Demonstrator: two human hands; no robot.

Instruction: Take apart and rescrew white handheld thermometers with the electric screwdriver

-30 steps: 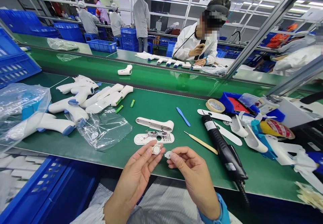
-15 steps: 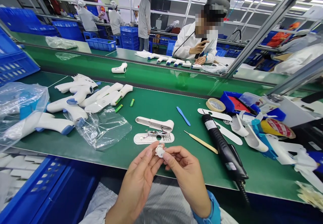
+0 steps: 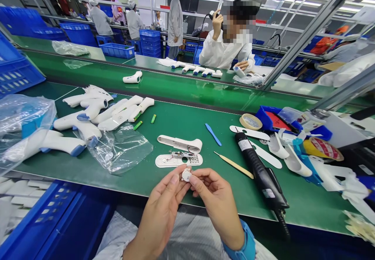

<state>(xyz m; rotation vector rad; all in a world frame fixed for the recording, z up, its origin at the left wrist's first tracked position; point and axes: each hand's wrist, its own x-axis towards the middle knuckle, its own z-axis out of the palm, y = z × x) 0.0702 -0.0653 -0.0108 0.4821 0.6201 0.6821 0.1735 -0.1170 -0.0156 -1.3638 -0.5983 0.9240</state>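
Pinching the disc (image 3: 185,174) from both sides: my left hand (image 3: 162,209) and right hand (image 3: 216,201) each grasp it by thumb and forefinger, above the table (image 3: 181,123) edge, just beside the opened casing (image 3: 178,160).

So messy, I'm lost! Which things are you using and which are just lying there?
In use: small round part, pinched by left hand and right hand; opened thermometer shell.
Lying about: electric screwdriver, blue pry tool, tape roll, green batteries.
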